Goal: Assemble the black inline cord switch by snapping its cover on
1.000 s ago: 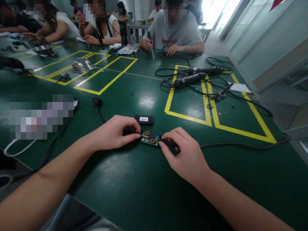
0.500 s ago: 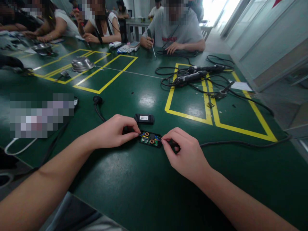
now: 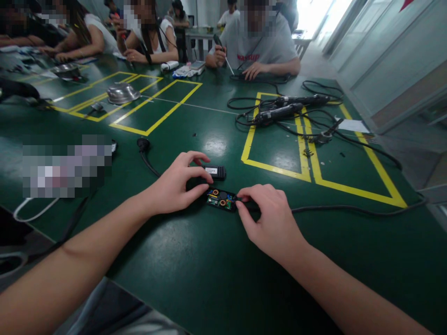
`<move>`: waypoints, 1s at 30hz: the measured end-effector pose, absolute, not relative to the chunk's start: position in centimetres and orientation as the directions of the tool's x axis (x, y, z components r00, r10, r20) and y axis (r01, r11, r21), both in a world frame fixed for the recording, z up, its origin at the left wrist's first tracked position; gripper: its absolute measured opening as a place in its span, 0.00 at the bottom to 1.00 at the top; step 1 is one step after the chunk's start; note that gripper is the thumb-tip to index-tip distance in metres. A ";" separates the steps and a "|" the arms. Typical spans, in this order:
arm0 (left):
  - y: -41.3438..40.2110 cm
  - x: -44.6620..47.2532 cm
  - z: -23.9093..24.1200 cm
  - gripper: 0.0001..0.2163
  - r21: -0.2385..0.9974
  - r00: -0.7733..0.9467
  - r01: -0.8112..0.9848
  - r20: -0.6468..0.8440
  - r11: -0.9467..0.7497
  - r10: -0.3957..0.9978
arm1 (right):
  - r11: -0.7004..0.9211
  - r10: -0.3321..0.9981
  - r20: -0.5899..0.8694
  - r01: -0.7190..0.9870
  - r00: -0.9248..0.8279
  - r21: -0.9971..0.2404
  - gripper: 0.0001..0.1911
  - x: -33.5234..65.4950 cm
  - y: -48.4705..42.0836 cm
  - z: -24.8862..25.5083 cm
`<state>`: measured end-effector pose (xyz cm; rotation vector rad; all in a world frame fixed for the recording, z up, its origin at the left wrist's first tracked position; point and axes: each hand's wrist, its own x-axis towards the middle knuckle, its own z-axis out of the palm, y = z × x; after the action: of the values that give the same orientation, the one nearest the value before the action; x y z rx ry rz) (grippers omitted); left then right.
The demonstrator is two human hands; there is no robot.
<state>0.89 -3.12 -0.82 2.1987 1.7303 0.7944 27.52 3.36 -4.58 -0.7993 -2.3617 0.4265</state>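
- While it rests on the table (image 3: pixel 209 260), the left hand (image 3: pixel 174 186) is half spread, fingertips at the cover (image 3: pixel 216 172); can't tell if it grips.
- Board (image 3: pixel 220 199) lies between the hands: likely light, stiff, fragile; hold by its edges.
- Right hand (image 3: pixel 272 223) pinches the cable (image 3: pixel 349 210) at the board's end.

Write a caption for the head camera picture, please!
Left hand and right hand grip a circuit board's two ends on the green table.

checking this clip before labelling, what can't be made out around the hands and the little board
All head view.
Left end of the circuit board: under the left hand.
Where the black cable joins it: pinched inside the right hand.
Label print on the black cover: too small.
Item at the table's left: pixelated.
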 end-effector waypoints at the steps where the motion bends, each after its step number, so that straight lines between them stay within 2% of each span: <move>1: -2.8 1.0 -1.1 0.12 0.501 0.107 0.833 0.267 -0.233 0.958 | 0.756 0.646 0.440 0.443 -0.624 -0.481 0.06 27.5 3.4 -4.6; 4: -2.0 0.7 -1.8 0.19 0.496 0.015 0.859 0.225 -0.128 0.974 | 0.733 0.668 0.430 0.437 -0.607 -0.521 0.10 27.5 3.4 -4.7; 7: -1.7 0.2 -2.0 0.23 0.497 0.008 0.862 0.177 -0.097 0.984 | 0.728 0.667 0.420 0.420 -0.615 -0.542 0.14 27.5 3.4 -4.7; 13: -3.3 0.7 -0.5 0.18 0.554 0.195 0.770 0.267 -0.316 0.944 | 0.725 0.671 0.401 0.436 -0.624 -0.534 0.24 27.6 3.2 -4.5; 15: -3.7 1.1 0.0 0.16 0.582 0.266 0.736 0.222 -0.346 0.938 | 0.729 0.664 0.388 0.436 -0.640 -0.528 0.26 27.6 3.2 -4.3; 17: -3.9 1.4 0.2 0.15 0.589 0.302 0.726 0.191 -0.355 0.934 | 0.735 0.654 0.379 0.431 -0.655 -0.523 0.25 27.6 3.2 -4.2; 22: -3.6 1.4 -0.3 0.15 0.599 0.319 0.716 0.175 -0.358 0.931 | 0.754 0.634 0.393 0.422 -0.666 -0.503 0.12 27.5 3.3 -4.3; 30: -3.8 1.3 -0.5 0.15 0.586 0.327 0.727 0.163 -0.358 0.931 | 0.750 0.639 0.380 0.430 -0.669 -0.503 0.10 27.6 3.5 -4.4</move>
<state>1.30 -3.80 -0.50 2.1898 1.4643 0.6774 27.62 3.46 -4.37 -0.8034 -2.4009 0.5082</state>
